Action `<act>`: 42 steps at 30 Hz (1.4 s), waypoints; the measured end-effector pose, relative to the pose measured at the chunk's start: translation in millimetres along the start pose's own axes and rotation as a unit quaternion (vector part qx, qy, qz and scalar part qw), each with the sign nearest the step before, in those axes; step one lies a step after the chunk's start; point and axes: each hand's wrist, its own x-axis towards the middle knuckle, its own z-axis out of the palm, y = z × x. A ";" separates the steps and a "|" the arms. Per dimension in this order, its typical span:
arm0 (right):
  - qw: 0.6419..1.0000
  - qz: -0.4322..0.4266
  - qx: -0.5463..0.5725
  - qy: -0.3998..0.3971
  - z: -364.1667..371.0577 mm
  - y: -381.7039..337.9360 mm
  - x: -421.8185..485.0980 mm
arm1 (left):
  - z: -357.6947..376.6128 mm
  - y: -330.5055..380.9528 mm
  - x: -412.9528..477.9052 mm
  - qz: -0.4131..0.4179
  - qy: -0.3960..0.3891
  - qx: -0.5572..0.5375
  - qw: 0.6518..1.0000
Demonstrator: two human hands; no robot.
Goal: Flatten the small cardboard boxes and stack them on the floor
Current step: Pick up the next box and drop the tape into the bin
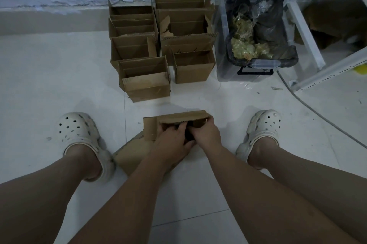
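A small brown cardboard box [155, 124] is held low between my feet, its far flap folded up. My left hand [170, 140] grips its near left side with fingers reaching into the opening. Beside it, my right hand [204, 132] grips the right end, thumb near the flap's corner. Under the box lies flattened cardboard [131, 154] on the white tiled floor. Several open small boxes [145, 79] stand in two rows further ahead, up to the wall.
A clear plastic bin [256, 65] with a black bag and yellowish scraps stands right of the boxes. A white metal shelf frame [309, 25] and a cable [317, 112] are at far right. My feet in white clogs [79, 134] flank the held box.
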 end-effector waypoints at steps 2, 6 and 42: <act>0.999 0.019 -0.048 -0.002 -3.6 -1.3 0.8 | 1.8 0.0 -2.3 0.005 -0.006 -0.015 1.000; 0.993 0.045 -0.105 0.015 -4.2 -0.3 -0.8 | -1.5 0.3 -6.1 0.014 0.078 0.052 0.995; 0.826 0.203 0.525 -0.035 -21.3 42.3 -19.0 | -10.7 -24.3 -0.2 -0.388 0.197 -0.413 0.800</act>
